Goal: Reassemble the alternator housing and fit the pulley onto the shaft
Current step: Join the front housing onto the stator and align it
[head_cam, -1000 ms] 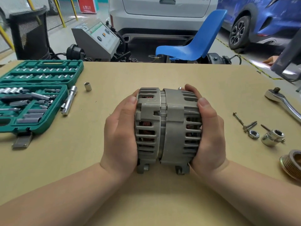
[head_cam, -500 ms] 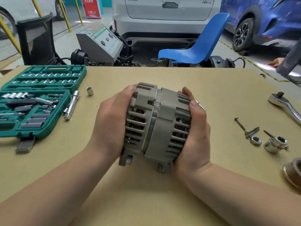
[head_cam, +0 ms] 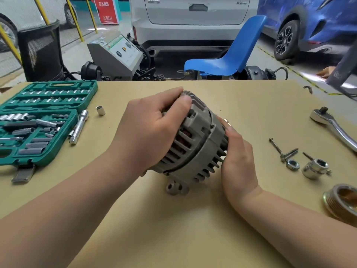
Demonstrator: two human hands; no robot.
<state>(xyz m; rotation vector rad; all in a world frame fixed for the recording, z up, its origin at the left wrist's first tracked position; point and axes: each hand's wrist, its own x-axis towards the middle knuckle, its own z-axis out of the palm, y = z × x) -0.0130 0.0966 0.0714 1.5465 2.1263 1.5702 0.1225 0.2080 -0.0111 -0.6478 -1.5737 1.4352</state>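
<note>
The alternator housing [head_cam: 195, 144] sits tilted on the surface [head_cam: 193, 229], its two halves mated. The left hand [head_cam: 152, 128] grips one end, the right hand [head_cam: 237, 161] cups the other. Through-bolts [head_cam: 282, 151] and nut [head_cam: 292, 165] lie loose to the right, so fastening seems left. The pulley [head_cam: 342, 201] waits unfitted near the right edge; the socket case [head_cam: 38, 120] stands well clear.

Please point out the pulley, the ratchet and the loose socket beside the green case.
pulley [head_cam: 340, 200]: head view, on its grooved rim.
ratchet [head_cam: 336, 127]: head view, on its chrome handle.
loose socket [head_cam: 100, 110]: head view, on its side wall.
</note>
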